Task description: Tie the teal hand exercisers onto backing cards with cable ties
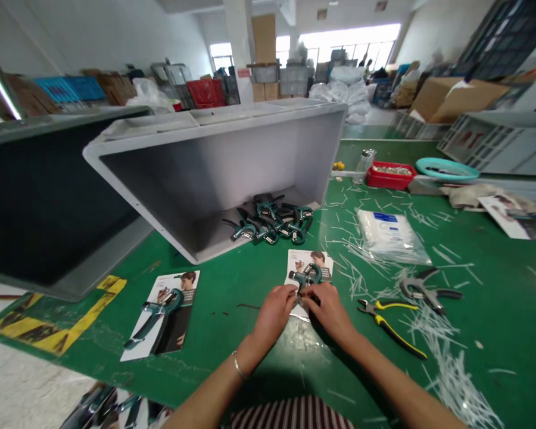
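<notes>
My left hand (276, 310) and my right hand (328, 307) meet over a printed card (327, 266), fingers pinched together at the handles of a green hand grip (311, 275) lying on it. What exactly is between the fingertips is too small to tell. To the left, another card (181, 316) bears a green and black hand grip (161, 310). Several more grips (272, 220) are piled at the mouth of a tipped grey bin (250, 155).
Yellow-handled cutters (390, 325) and a grey grip (424, 290) lie right of my hands, among scattered white ties (446, 363). Beyond are a plastic packet (389, 234), a red tray (390, 180), a glass jar (364, 167) and a turquoise dish (446, 173). A dark bin (49, 208) stands left.
</notes>
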The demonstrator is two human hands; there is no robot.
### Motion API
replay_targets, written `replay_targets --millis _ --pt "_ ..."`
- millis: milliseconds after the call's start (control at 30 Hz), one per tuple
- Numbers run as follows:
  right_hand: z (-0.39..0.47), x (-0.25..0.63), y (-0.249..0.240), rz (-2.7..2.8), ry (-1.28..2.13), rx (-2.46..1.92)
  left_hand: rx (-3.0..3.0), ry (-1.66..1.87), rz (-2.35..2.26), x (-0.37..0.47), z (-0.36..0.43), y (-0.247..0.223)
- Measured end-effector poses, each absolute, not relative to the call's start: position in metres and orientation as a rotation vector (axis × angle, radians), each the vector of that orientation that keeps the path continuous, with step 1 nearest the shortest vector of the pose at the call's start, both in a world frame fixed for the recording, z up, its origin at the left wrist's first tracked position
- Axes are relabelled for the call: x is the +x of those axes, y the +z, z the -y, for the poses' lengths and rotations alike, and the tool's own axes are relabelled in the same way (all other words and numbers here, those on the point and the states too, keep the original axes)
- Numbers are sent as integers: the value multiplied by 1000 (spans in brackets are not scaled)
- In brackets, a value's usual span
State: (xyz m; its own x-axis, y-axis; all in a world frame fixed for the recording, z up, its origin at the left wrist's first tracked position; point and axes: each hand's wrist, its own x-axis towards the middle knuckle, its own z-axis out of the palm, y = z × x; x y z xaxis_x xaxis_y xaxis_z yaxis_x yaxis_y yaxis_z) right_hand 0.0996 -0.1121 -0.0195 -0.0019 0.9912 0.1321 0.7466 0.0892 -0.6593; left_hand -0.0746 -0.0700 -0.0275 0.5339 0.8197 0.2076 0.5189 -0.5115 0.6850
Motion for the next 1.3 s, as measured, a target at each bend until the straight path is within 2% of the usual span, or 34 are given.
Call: replay_targets --millis 100,267,533,1033,1300 --pt "112 100 -20 1762 510 -1744 1931 795 -1089 -75 66 -32" --pt "114 103 -13 2019 383 -1742 1677 776 -1044 -80 59 -35" --pt "112 105 -7 2239 258 -1774 1597 731 -987 -80 57 -36" --pt "109 101 -2 2258 238 -1725 1911 695 -922 -78 57 -24" --pt "114 98 -1 2078 374 -1680 2336 412 -899 -79 57 6"
